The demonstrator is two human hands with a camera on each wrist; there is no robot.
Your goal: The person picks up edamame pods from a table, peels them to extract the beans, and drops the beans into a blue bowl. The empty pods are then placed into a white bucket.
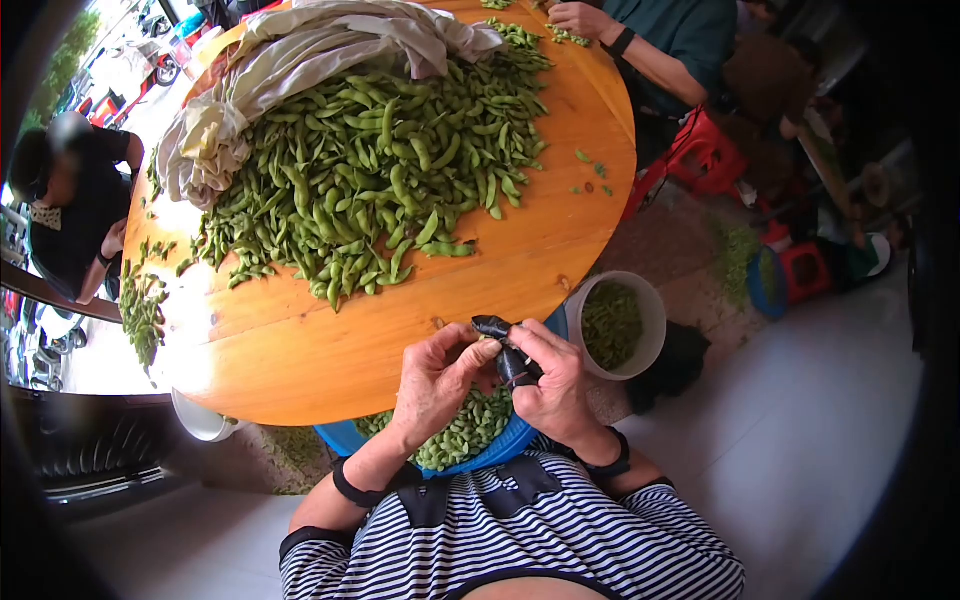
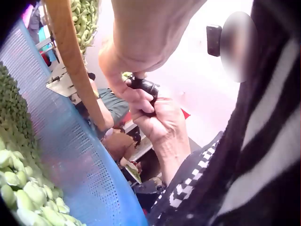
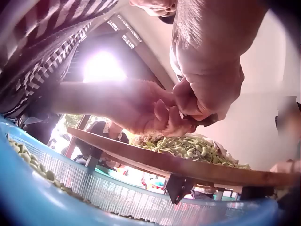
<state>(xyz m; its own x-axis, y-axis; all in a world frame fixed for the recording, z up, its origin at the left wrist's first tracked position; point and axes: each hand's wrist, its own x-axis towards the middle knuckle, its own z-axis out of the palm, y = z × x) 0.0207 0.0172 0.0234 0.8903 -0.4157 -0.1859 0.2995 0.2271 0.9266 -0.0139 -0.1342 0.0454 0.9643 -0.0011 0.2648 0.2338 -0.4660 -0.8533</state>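
Observation:
Both hands meet over a blue basket (image 1: 335, 438) of shelled green beans (image 1: 462, 432), at the near edge of the round wooden table. My left hand (image 1: 440, 380) pinches a green bean pod (image 2: 126, 75), mostly hidden by the fingers. Curled against it, my right hand (image 1: 555, 385) works at the same pod, thumb and forefinger in black wraps (image 1: 515, 366). In the right wrist view, the fingertips of both hands come together beyond the basket's rim. Behind them a big heap of green pods (image 1: 370, 180) covers the tabletop (image 1: 480, 300).
A pale cloth (image 1: 330, 45) lies over the heap's far side. On the right stands a white bucket (image 1: 655, 325) of pods, with red stools (image 1: 705, 155) beyond. One person (image 1: 75, 200) sits at the left, another (image 1: 660, 60) at the far right of the table.

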